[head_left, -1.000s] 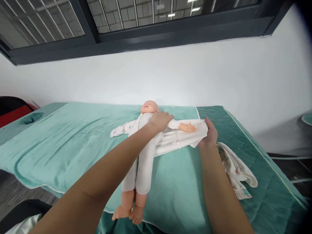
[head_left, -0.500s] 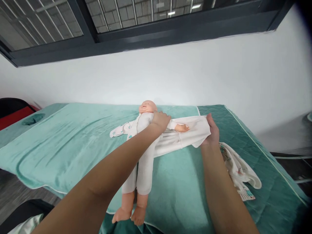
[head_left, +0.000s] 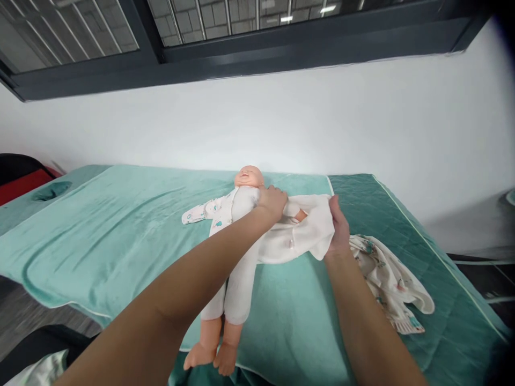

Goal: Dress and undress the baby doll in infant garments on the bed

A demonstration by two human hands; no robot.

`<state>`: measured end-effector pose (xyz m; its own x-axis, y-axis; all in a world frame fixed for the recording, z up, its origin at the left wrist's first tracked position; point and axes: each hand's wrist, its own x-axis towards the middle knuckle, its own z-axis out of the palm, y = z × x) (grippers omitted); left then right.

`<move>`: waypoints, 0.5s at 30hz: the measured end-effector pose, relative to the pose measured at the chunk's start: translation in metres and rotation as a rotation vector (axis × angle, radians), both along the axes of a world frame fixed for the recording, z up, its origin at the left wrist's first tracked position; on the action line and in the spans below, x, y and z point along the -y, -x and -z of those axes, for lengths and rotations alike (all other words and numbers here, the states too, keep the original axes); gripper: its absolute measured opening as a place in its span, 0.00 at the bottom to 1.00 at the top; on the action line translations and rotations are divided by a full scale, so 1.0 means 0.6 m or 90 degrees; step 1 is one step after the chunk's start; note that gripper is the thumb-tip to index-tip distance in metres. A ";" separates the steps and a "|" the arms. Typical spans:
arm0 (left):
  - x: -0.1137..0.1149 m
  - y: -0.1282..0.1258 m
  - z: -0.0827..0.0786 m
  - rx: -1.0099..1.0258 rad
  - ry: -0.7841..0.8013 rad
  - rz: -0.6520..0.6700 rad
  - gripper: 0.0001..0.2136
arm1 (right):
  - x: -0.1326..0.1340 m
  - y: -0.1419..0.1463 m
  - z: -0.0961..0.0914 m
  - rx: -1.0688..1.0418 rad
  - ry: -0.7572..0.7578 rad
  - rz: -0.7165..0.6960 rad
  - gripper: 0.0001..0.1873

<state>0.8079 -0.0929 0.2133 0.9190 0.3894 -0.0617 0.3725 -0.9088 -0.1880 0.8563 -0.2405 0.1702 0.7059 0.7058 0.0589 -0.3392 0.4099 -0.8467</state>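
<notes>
gripping the shirt (head_left: 314, 233) with your right hand (head_left: 340, 229), you rest your left hand (head_left: 272, 203) on the doll (head_left: 242, 287); those fingers' grip is unclear.

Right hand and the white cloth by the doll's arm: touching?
Touching. The head view shows the right hand gripping the outer edge of the white cloth, with no gap between them.

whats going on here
A person's left hand is at the shoulder of a bald plastic doll with a white cloth body, lying face-up on a pale green blanket. The right hand holds the edge of a white printed fabric garment. One sleeve covers the doll's arm at picture left; the other arm is partly hidden by the garment.
</notes>
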 end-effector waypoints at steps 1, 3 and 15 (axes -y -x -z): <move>-0.003 0.001 -0.001 0.016 0.012 -0.004 0.26 | -0.004 0.010 0.002 0.003 -0.003 -0.005 0.29; -0.009 0.002 -0.003 0.044 0.033 -0.008 0.27 | -0.013 0.031 0.006 0.006 -0.012 -0.019 0.26; -0.119 0.073 -0.060 0.301 0.304 0.132 0.09 | -0.019 0.075 0.009 0.065 -0.061 -0.360 0.17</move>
<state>0.7641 -0.0213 0.2495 0.9418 0.2327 0.2426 0.1252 -0.9126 0.3891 0.8111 -0.2288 0.1646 0.2077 0.9598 0.1889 -0.4469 0.2649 -0.8544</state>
